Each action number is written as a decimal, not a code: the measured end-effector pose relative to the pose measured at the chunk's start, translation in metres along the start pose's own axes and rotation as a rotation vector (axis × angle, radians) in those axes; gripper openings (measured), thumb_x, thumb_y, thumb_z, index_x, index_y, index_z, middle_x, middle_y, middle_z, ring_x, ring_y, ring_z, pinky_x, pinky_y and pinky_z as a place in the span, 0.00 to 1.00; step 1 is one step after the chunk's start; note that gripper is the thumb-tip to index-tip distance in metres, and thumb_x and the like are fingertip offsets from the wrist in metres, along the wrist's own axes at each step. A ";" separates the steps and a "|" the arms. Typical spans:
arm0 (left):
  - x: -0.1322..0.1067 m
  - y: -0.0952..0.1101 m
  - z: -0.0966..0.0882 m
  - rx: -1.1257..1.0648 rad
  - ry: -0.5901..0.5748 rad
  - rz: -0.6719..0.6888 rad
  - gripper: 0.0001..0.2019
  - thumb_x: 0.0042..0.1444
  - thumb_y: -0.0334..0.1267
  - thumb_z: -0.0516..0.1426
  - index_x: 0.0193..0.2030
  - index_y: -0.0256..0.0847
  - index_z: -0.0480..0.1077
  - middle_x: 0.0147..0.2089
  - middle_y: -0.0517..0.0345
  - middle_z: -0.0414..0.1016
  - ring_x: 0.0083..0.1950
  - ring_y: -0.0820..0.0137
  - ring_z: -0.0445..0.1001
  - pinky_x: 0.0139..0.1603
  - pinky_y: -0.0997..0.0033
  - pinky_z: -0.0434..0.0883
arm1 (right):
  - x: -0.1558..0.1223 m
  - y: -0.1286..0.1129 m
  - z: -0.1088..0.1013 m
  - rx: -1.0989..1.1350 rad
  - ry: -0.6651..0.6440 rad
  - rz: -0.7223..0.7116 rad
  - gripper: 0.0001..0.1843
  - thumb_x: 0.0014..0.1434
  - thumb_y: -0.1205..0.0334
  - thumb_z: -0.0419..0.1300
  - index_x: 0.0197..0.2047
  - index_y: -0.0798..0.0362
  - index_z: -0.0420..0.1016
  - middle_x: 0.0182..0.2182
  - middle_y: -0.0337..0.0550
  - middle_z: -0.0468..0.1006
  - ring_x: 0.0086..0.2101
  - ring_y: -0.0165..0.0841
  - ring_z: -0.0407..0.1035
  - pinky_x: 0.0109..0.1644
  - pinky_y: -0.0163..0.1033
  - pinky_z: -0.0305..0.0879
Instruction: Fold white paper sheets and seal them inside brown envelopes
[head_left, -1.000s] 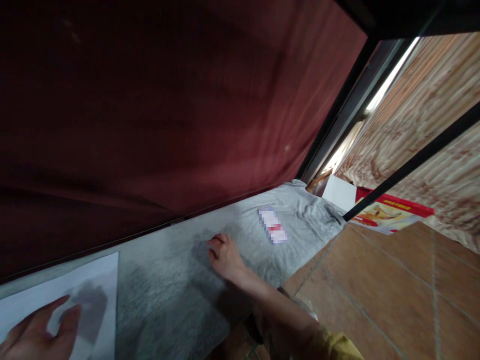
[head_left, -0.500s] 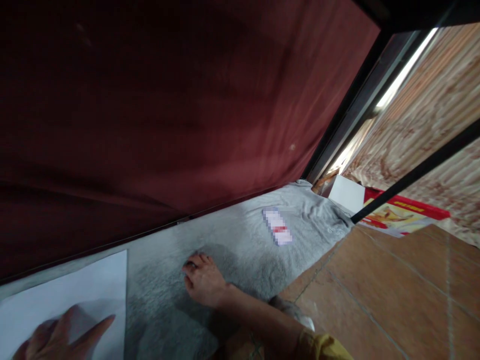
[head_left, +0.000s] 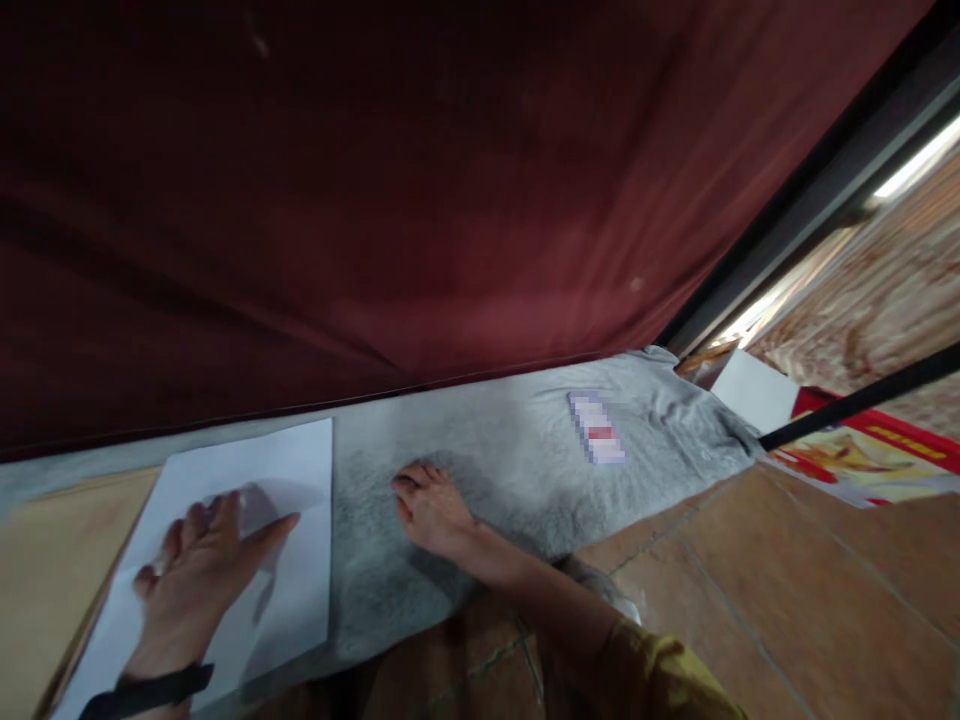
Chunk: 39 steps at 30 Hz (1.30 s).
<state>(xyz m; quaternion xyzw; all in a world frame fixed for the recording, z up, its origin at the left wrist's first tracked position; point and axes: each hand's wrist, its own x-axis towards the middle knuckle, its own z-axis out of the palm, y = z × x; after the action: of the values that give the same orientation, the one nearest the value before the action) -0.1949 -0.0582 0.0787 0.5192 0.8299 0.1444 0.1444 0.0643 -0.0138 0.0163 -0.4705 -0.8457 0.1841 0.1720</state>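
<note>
My left hand (head_left: 206, 560), with a dark band at the wrist, is over a sheet of white paper (head_left: 300, 600). Its fingers and thumb are spread, and its shadow falls on the sheet. My right hand (head_left: 435, 510) is on the grey cloth (head_left: 495, 440) to the right of the paper. Its fingers are curled together, and whatever may be inside them is hidden. A blurred-out white and red rectangle (head_left: 598, 428) lies on the cloth farther right.
Brown board or paper (head_left: 52, 570) lies left of the white sheet. Dark red fabric (head_left: 450, 250) rises behind the cloth. A black bar (head_left: 862, 395) crosses at right, before a red and yellow box (head_left: 870, 450) and a white box (head_left: 754, 388). Brown tiles (head_left: 810, 570) cover the floor.
The view has shifted, bringing more of the white paper, the brown sheet and my left wrist into sight. My left hand stays spread over the paper; my right hand keeps its curled shape.
</note>
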 end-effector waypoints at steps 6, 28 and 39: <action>0.037 -0.038 0.015 0.132 0.047 -0.018 0.31 0.65 0.46 0.50 0.69 0.26 0.59 0.68 0.26 0.63 0.69 0.46 0.64 0.66 0.50 0.64 | 0.010 -0.018 0.022 0.318 0.079 0.126 0.17 0.67 0.68 0.52 0.53 0.50 0.77 0.50 0.45 0.79 0.47 0.34 0.73 0.57 0.39 0.67; 0.012 -0.047 0.000 0.328 -0.004 -0.097 0.27 0.59 0.47 0.59 0.63 0.41 0.68 0.68 0.40 0.66 0.66 0.49 0.66 0.59 0.51 0.69 | 0.019 -0.099 0.047 0.126 -0.025 0.208 0.28 0.66 0.64 0.53 0.69 0.57 0.62 0.58 0.58 0.73 0.49 0.41 0.75 0.53 0.42 0.71; 0.009 -0.038 -0.008 0.325 -0.038 -0.116 0.28 0.59 0.46 0.59 0.64 0.39 0.67 0.69 0.39 0.64 0.67 0.49 0.64 0.60 0.52 0.68 | 0.016 -0.101 0.060 0.138 0.106 0.053 0.28 0.63 0.66 0.55 0.66 0.56 0.67 0.60 0.56 0.71 0.60 0.44 0.66 0.65 0.51 0.64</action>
<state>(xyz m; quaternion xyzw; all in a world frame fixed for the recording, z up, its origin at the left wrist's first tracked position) -0.2330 -0.0665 0.0700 0.4894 0.8681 -0.0101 0.0822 -0.0459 -0.0586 0.0138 -0.4888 -0.8081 0.2212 0.2434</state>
